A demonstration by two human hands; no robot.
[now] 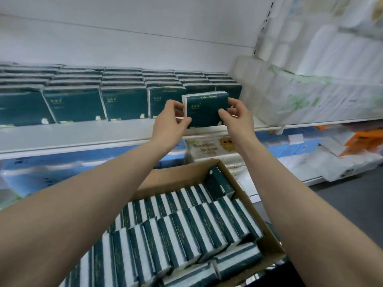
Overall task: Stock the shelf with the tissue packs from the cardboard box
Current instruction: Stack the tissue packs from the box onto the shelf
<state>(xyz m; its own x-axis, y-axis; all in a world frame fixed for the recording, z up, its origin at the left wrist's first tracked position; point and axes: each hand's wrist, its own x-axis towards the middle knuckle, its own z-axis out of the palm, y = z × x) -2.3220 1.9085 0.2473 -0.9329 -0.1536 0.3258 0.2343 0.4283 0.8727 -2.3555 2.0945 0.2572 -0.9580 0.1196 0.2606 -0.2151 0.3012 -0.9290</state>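
A dark green tissue pack (205,109) stands upright at the front edge of the white shelf (83,135), held between both hands. My left hand (169,123) grips its left side and my right hand (234,117) pinches its right side. Behind it and to the left, rows of the same green packs (124,102) fill the shelf. Below my arms, the cardboard box (259,214) holds several rows of green and white packs (186,228) standing on edge.
White toilet paper bundles (310,90) fill the shelf to the right. Blue wrapped packs (51,172) and a cream pack (209,148) sit on the lower shelf. Orange and white packs (356,148) lie low on the right beside the dark floor (352,187).
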